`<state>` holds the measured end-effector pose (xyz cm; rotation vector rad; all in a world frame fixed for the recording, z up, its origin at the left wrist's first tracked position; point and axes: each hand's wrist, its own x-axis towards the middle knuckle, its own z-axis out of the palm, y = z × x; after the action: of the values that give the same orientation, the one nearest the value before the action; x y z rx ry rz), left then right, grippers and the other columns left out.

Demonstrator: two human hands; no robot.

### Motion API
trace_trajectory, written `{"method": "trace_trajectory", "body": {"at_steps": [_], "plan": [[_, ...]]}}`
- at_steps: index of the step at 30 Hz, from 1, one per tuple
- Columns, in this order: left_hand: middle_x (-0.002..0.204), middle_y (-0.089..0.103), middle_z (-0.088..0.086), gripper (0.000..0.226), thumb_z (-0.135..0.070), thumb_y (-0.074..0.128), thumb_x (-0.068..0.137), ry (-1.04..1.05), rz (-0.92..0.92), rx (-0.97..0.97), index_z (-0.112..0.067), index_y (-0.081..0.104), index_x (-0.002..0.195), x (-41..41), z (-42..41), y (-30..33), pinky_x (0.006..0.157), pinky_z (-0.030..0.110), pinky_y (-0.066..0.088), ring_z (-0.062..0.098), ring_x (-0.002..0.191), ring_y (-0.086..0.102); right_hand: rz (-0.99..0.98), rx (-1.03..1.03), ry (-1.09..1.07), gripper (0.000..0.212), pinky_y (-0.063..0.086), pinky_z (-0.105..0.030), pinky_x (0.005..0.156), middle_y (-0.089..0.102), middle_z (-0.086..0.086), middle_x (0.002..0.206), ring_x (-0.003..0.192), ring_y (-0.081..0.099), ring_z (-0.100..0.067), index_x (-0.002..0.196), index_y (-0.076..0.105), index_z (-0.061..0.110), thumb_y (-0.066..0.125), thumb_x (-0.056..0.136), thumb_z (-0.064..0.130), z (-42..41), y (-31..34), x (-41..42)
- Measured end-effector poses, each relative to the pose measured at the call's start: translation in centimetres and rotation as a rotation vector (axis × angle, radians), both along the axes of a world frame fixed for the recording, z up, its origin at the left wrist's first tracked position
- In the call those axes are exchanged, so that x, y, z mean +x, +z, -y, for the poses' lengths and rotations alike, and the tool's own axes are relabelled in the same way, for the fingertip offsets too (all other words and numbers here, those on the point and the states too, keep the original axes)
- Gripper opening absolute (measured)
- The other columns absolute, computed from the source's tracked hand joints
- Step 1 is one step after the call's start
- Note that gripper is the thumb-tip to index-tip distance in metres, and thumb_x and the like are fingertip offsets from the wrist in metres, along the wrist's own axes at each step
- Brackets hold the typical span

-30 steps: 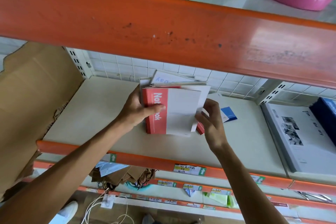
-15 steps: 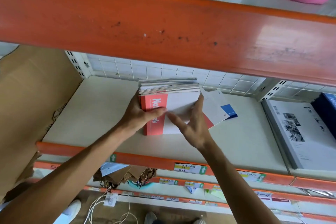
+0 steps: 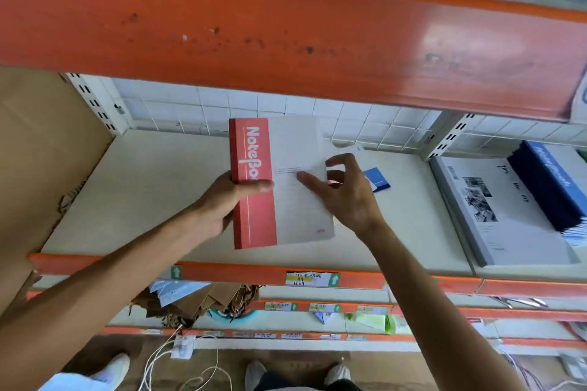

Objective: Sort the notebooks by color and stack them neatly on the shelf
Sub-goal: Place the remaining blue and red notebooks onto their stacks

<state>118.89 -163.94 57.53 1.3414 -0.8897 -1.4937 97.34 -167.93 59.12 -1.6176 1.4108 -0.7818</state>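
we see both forearms bare from wrist to elbow, no sleeves, no watch, no rings or bands. the left hand (image 3: 227, 200) and right hand (image 3: 344, 192) are bare too, without gloves. low in the picture we make out white sneakers: a left shoe (image 3: 111, 370) and a right shoe (image 3: 338, 371), with dark trouser legs (image 3: 286, 384) between them.

Cream shelf (image 3: 143, 187), orange front rail.
On it: blue-and-white notebook (image 3: 378, 179) flat at mid-back; grey-white book (image 3: 495, 200) flat at right with a dark blue notebook stack (image 3: 552, 187) on top. Cardboard (image 3: 41, 152) stands against the left end.
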Motion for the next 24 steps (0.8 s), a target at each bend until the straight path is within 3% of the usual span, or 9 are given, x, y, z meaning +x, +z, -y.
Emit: {"method": "trace_trajectory", "body": {"at_steps": [3,6,8,10,13,19,22,24], "plan": [[0.095,0.072,0.002,0.075,-0.049,0.088,0.047,-0.021,-0.111,0.155,-0.017,0.06,0.11,-2.5,-1.4,0.7,0.07,0.031,0.048,0.019,0.092,0.065,0.06,-0.036,-0.114,0.037,0.053,-0.019,0.058,0.069,0.014,0.092,0.081,0.071,-0.004,0.093,0.061,0.021,0.08,0.078,0.049,-3.7,1.4,-2.9],[0.091,0.064,-0.002,0.044,-0.044,0.069,0.079,-0.006,-0.149,0.186,-0.02,0.054,0.113,-6.0,-2.0,1.0,0.062,0.027,0.043,0.012,0.08,0.06,0.071,-0.03,-0.234,0.026,0.053,-0.02,0.056,0.072,0.01,0.087,0.082,0.072,-0.003,0.087,0.069,0.018,0.082,0.08,0.039,-7.3,1.9,-6.7],[0.09,0.072,0.001,0.053,-0.054,0.072,0.073,-0.035,-0.16,0.21,-0.021,0.059,0.112,-8.4,-2.5,1.2,0.065,0.029,0.048,0.019,0.08,0.069,0.051,-0.014,-0.291,0.024,0.054,-0.019,0.058,0.074,0.012,0.082,0.08,0.071,-0.001,0.085,0.072,0.02,0.084,0.077,0.038,-8.8,1.8,-8.8],[0.092,0.076,0.002,0.06,-0.06,0.074,0.067,-0.046,-0.164,0.233,-0.025,0.064,0.115,-11.2,-3.1,1.3,0.071,0.034,0.053,0.021,0.082,0.073,0.038,0.007,-0.368,0.023,0.056,-0.019,0.062,0.075,0.011,0.078,0.077,0.072,-0.003,0.082,0.074,0.019,0.087,0.074,0.037,-9.9,1.6,-11.2],[0.096,0.076,0.005,0.053,-0.059,0.066,0.072,-0.042,-0.247,0.266,-0.028,0.065,0.114,-15.4,-4.4,2.1,0.075,0.037,0.054,0.021,0.085,0.073,0.058,0.023,-0.442,0.021,0.058,-0.03,0.068,0.075,0.008,0.075,0.074,0.072,-0.008,0.079,0.076,0.019,0.088,0.073,0.035,-11.3,1.3,-14.9],[0.098,0.076,0.0,0.055,-0.067,0.055,0.07,-0.112,-0.264,0.239,-0.031,0.064,0.112,-25.7,-7.1,4.4,0.08,0.038,0.052,0.016,0.087,0.073,0.092,-0.005,-0.534,0.031,0.045,-0.015,0.056,0.07,0.013,0.066,0.06,0.063,-0.002,0.073,0.072,0.016,0.09,0.068,0.041,-14.9,1.2,-23.8],[0.093,0.076,-0.003,0.047,-0.065,0.056,0.073,-0.161,-0.22,0.222,-0.032,0.065,0.105,-30.9,-8.3,5.1,0.073,0.035,0.052,0.014,0.083,0.073,0.173,0.047,-0.578,0.033,0.043,-0.023,0.053,0.064,0.005,0.061,0.056,0.053,-0.007,0.071,0.072,0.013,0.089,0.07,0.041,-16.4,1.1,-28.5],[0.09,0.076,-0.002,0.046,-0.065,0.058,0.075,-0.198,-0.216,0.206,-0.029,0.066,0.102,-34.6,-9.0,4.9,0.071,0.035,0.052,0.015,0.08,0.074,0.213,0.052,-0.589,0.034,0.041,-0.028,0.055,0.066,-0.009,0.068,0.058,0.052,-0.01,0.073,0.072,0.008,0.086,0.074,0.04,-17.7,1.3,-32.4]]}}
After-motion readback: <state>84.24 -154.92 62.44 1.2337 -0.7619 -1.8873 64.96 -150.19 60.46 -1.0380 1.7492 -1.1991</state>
